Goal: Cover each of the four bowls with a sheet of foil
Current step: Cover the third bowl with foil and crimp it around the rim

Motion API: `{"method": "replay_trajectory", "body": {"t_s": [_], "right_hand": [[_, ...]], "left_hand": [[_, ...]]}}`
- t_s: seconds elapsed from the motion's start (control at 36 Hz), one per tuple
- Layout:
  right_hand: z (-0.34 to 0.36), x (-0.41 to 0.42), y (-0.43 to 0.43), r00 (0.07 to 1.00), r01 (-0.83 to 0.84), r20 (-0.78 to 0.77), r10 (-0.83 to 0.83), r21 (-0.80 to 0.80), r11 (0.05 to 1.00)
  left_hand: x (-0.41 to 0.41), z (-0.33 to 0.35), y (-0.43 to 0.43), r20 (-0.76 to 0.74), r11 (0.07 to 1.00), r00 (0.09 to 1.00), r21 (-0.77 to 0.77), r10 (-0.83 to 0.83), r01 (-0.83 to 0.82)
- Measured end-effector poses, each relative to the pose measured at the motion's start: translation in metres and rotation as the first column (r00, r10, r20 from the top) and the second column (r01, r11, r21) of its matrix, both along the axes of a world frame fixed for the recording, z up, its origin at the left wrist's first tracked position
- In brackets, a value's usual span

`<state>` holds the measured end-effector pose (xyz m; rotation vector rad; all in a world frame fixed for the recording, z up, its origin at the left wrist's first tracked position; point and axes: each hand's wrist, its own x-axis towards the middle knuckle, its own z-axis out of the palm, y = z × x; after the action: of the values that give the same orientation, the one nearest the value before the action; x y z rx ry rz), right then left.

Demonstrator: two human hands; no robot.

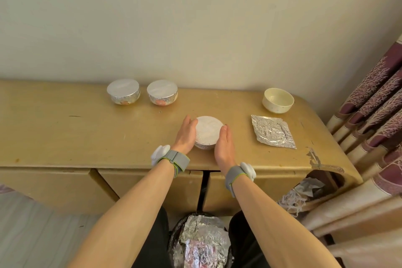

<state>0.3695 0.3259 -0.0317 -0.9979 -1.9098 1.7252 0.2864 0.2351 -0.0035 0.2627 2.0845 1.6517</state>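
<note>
Tan cabinet top (87, 132) carries three foil-covered bowls (123, 91) (162, 92) (208, 130), one bare bowl (278, 100) — and a creased foil sheet (273, 131).

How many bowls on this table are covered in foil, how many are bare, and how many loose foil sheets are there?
Foil-covered bowls: 3
Uncovered cream bowl: 1
Loose foil sheet: 1
Total: 5

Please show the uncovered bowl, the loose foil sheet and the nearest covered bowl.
Uncovered bowl (278, 100): head view, inner wall.
Foil sheet (273, 131): head view, middle.
Nearest covered bowl (209, 129): head view, foil top.
</note>
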Motion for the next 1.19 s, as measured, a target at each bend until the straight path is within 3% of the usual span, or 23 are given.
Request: {"method": "replay_trajectory", "body": {"t_s": [0.08,0.17,0.22,0.33,0.53,0.69,0.83,0.92,1.03,1.19], "right_hand": [[0.008,0.007,0.005,0.999,0.047,0.012,-0.046,-0.074,0.996],[0.005,0.008,0.016,0.994,0.096,0.063,-0.090,-0.107,0.990],[0.005,0.008,0.024,0.991,0.085,0.112,-0.073,-0.106,0.991],[0.022,0.012,0.023,0.982,-0.036,0.172,0.075,-0.220,0.975],[0.025,0.010,0.025,0.976,-0.109,0.140,0.165,-0.341,0.934],[0.027,0.010,0.022,0.979,-0.118,0.084,0.187,-0.520,0.846],[0.021,0.001,0.012,0.986,-0.151,-0.026,0.166,-0.570,0.808],[0.016,-0.009,0.006,0.991,-0.135,-0.072,0.114,-0.594,0.793],[0.014,-0.030,0.000,0.994,-0.096,-0.100,0.043,-0.616,0.782],[0.017,-0.063,-0.002,0.990,-0.061,-0.137,-0.035,-0.638,0.768]], "left_hand": [[0.000,0.003,-0.005,-0.009,0.998,0.998,0.002,0.059,-0.059],[-0.003,-0.001,-0.014,0.002,0.979,0.991,-0.150,0.136,-0.134],[-0.006,-0.003,-0.019,0.088,0.967,0.984,-0.217,0.156,-0.134],[-0.001,0.005,-0.020,0.312,0.994,0.947,-0.096,0.073,-0.045],[-0.011,0.009,-0.020,0.437,0.989,0.890,0.008,0.129,-0.147],[-0.015,0.002,-0.021,0.453,0.969,0.880,0.115,0.145,-0.219],[-0.016,0.009,-0.018,0.445,0.963,0.885,0.149,0.138,-0.225],[-0.023,0.007,-0.017,0.376,0.976,0.914,0.087,0.152,-0.198],[-0.038,0.008,-0.022,0.044,0.978,0.994,-0.184,0.104,-0.094],[-0.056,-0.007,-0.046,-0.220,0.816,0.964,-0.577,-0.151,-0.004]]}}
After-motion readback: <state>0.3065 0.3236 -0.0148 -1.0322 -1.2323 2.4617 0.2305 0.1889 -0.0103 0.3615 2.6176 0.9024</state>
